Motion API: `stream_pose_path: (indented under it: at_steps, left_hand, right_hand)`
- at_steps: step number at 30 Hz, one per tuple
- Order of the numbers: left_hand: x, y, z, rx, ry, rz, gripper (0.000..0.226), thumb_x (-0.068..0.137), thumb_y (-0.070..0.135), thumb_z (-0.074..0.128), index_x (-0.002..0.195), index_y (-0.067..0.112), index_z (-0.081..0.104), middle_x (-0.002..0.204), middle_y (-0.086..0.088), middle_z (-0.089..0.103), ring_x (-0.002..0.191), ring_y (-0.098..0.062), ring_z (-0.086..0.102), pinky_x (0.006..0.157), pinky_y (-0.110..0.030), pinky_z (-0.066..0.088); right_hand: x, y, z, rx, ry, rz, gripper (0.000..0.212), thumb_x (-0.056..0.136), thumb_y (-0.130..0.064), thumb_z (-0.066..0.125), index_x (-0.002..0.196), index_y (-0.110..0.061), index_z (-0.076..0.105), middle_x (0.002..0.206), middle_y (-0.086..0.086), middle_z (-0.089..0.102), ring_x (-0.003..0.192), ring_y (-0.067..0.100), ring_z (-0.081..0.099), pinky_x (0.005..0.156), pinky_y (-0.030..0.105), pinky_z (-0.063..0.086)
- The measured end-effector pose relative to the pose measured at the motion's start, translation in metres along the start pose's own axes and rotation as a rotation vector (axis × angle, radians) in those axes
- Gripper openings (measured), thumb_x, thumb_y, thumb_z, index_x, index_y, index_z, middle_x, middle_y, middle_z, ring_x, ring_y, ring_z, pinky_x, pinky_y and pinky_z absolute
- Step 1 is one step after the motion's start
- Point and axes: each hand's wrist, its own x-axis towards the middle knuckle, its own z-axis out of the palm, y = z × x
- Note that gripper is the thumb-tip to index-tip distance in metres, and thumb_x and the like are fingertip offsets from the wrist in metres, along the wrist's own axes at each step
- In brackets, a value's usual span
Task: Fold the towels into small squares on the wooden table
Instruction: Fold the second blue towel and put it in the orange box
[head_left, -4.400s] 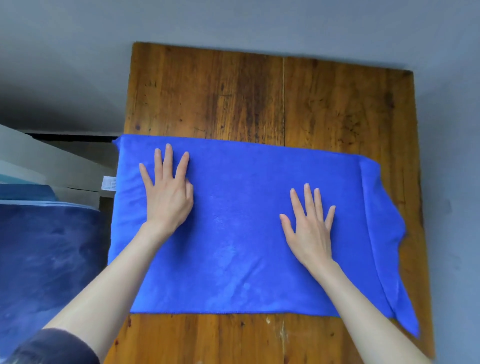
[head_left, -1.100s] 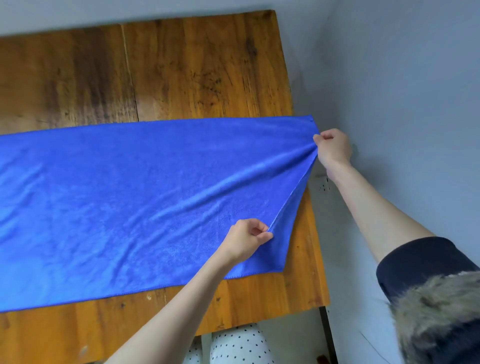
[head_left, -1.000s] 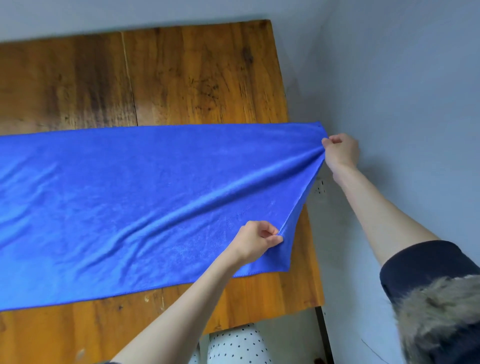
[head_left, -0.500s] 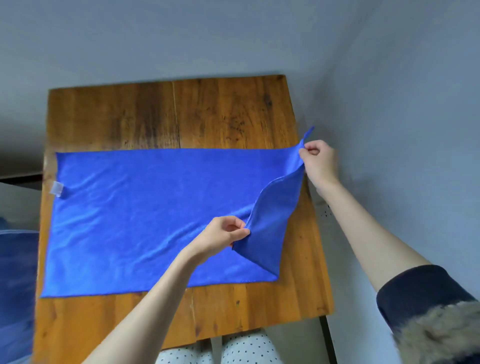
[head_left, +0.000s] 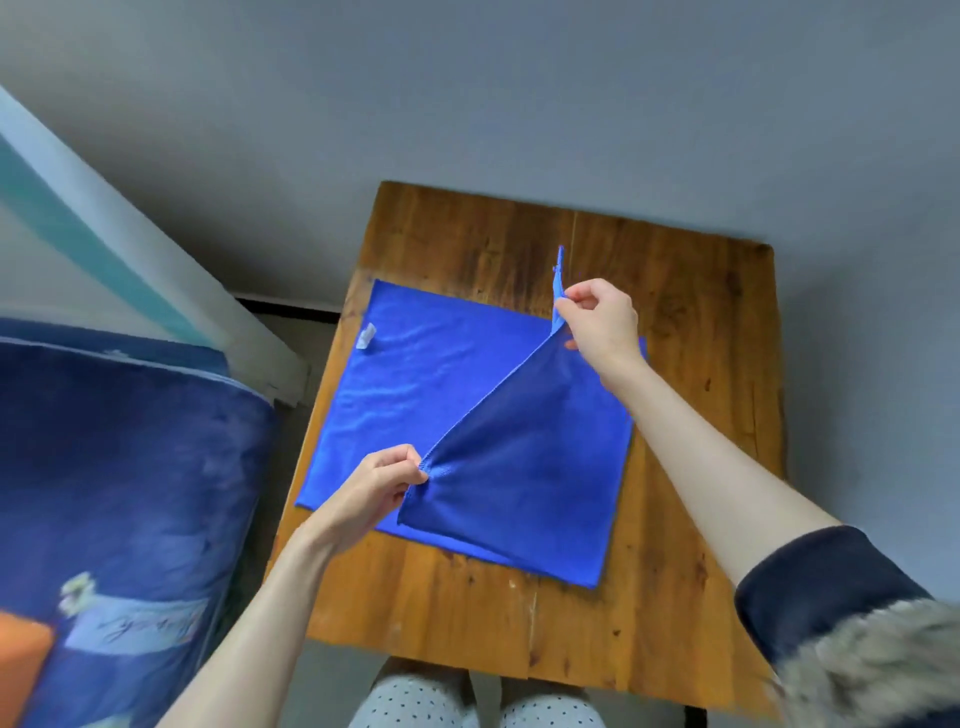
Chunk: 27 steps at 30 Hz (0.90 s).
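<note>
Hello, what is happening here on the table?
A person is folding a blue towel on a wooden table. The left hand pinches the near corner of the towel's right end, and the right hand pinches the far corner. Both hold that end lifted above the half that lies flat, about over the towel's middle, so the fold is not finished. A small white label shows near the towel's far left corner.

The towel's (head_left: 415, 374) right part lies hidden under its raised flap — fur-trimmed sleeve (head_left: 857, 665) blurred, cut off.
</note>
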Motion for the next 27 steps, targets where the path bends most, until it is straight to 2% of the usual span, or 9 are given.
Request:
stream_pose_path:
  at_steps: [7,9,11,13,15,18,22,25,27]
  left_hand:
    - [-0.016,-0.023,-0.075,-0.14,0.144,0.026,0.029,0.055,0.025,0.063,0.054,0.023,0.034,0.065,-0.002,0.026,0.068,-0.023,0.017,0.061,-0.035,0.011]
    - [-0.015,-0.027,-0.09,-0.155,0.198,0.019,0.026,0.057,0.024,0.064,0.054,0.021,0.038,0.064,0.0,0.031,0.065,-0.018,0.024,0.059,-0.031,0.018]
    - [-0.01,-0.031,-0.101,-0.058,0.301,0.012,0.017,0.066,0.022,0.062,0.059,0.019,0.047,0.066,0.001,0.042,0.065,-0.015,0.036,0.06,-0.027,0.029]
    - [-0.002,-0.038,-0.106,0.102,0.441,0.014,0.009,0.08,0.018,0.06,0.072,0.016,0.057,0.075,-0.002,0.055,0.069,-0.015,0.048,0.064,-0.027,0.037]
    - [0.008,-0.048,-0.109,0.278,0.596,-0.008,0.011,0.086,0.013,0.054,0.094,0.015,0.062,0.09,-0.002,0.062,0.083,-0.017,0.057,0.072,-0.027,0.042]
    - [0.02,-0.061,-0.106,0.502,0.717,-0.01,0.03,0.087,0.012,0.05,0.117,0.011,0.056,0.111,-0.008,0.057,0.1,-0.022,0.055,0.083,-0.032,0.044]
    - [0.031,-0.071,-0.076,0.736,0.707,0.092,0.036,0.089,0.01,0.05,0.125,0.008,0.052,0.122,-0.012,0.049,0.111,-0.03,0.047,0.092,-0.039,0.04]
    - [0.04,-0.08,-0.049,0.892,0.619,0.149,0.042,0.09,0.015,0.053,0.131,0.007,0.048,0.133,-0.016,0.043,0.122,-0.034,0.041,0.097,-0.044,0.038]
    - [0.048,-0.083,-0.036,0.925,0.537,0.067,0.049,0.094,0.025,0.048,0.14,0.014,0.036,0.148,-0.013,0.026,0.135,-0.031,0.026,0.103,-0.045,0.033]
  right_hand:
    - [-0.001,-0.05,0.1,-0.002,-0.108,0.003,0.006,0.084,-0.013,0.054,0.085,-0.014,0.06,0.082,-0.002,0.06,0.09,0.026,0.063,0.079,0.046,0.055]
    - [0.001,-0.059,0.12,-0.006,-0.133,-0.006,0.005,0.085,-0.013,0.054,0.087,-0.014,0.059,0.078,-0.007,0.057,0.089,0.025,0.063,0.08,0.043,0.055]
    - [0.002,-0.066,0.135,0.011,-0.172,-0.009,0.006,0.087,-0.012,0.053,0.09,-0.013,0.058,0.08,-0.005,0.057,0.081,0.021,0.061,0.073,0.036,0.056]
    - [0.001,-0.066,0.145,0.086,-0.261,0.025,0.01,0.089,-0.011,0.052,0.097,-0.012,0.058,0.091,0.001,0.059,0.079,0.017,0.06,0.067,0.027,0.055]
    - [0.001,-0.056,0.151,0.087,-0.366,0.063,0.023,0.091,-0.017,0.053,0.113,-0.012,0.058,0.107,0.001,0.059,0.094,0.018,0.061,0.079,0.03,0.055]
    - [0.0,-0.019,0.151,-0.164,-0.42,0.048,0.038,0.092,-0.026,0.053,0.128,-0.014,0.053,0.125,0.003,0.057,0.117,0.019,0.053,0.1,0.035,0.044]
    - [0.004,0.044,0.128,-0.57,-0.354,-0.061,0.044,0.095,-0.021,0.048,0.137,-0.007,0.044,0.142,0.01,0.045,0.132,0.026,0.039,0.106,0.034,0.031]
    - [0.009,0.083,0.103,-0.855,-0.369,-0.069,0.056,0.095,-0.029,0.048,0.146,-0.012,0.029,0.154,0.012,0.021,0.143,0.028,0.015,0.114,0.045,0.021]
    - [0.009,0.1,0.088,-0.952,-0.445,-0.042,0.064,0.095,-0.035,0.048,0.149,-0.02,0.017,0.158,0.006,0.004,0.146,0.026,0.001,0.115,0.049,0.015]
